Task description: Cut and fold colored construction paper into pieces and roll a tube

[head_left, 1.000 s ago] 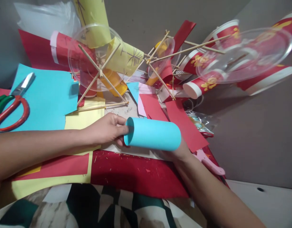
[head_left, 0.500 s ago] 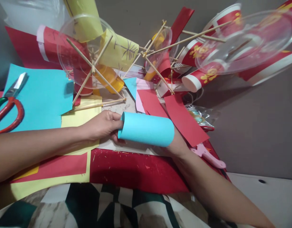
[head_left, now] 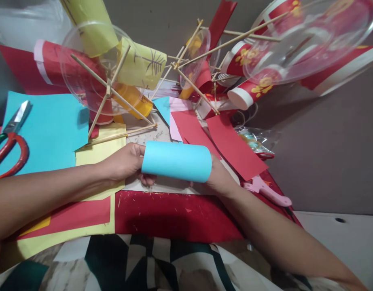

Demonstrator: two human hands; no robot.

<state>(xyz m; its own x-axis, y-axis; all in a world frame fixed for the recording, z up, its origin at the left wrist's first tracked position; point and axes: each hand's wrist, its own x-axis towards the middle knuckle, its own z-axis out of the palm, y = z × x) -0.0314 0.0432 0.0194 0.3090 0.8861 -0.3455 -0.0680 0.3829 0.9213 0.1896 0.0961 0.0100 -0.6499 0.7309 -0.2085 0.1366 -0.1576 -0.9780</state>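
Note:
A light blue paper tube (head_left: 176, 161) lies sideways between my two hands, above a pale board (head_left: 165, 186). My left hand (head_left: 130, 161) grips its left end, with some fingers reaching toward the opening and others curled below. At the right end is my right hand (head_left: 216, 171); its fingers are mostly hidden behind or inside the tube, and the wrist shows beside the rim. Red paper strips (head_left: 235, 147) lie just beyond the right hand. Pink-handled scissors (head_left: 267, 190) rest to the right of it.
Behind my hands stands a stick frame (head_left: 108, 87) with clear plastic discs and paper cylinders. Patterned red paper cups (head_left: 253, 87) are at back right. Red-and-green-handled scissors (head_left: 18, 151) lie on a blue sheet (head_left: 53, 125) at left. A grey wall (head_left: 335, 161) borders the right.
The blue tube and both hands have shifted slightly left in view, and the tube's left opening has turned out of sight. The camera's view has shifted a little too.

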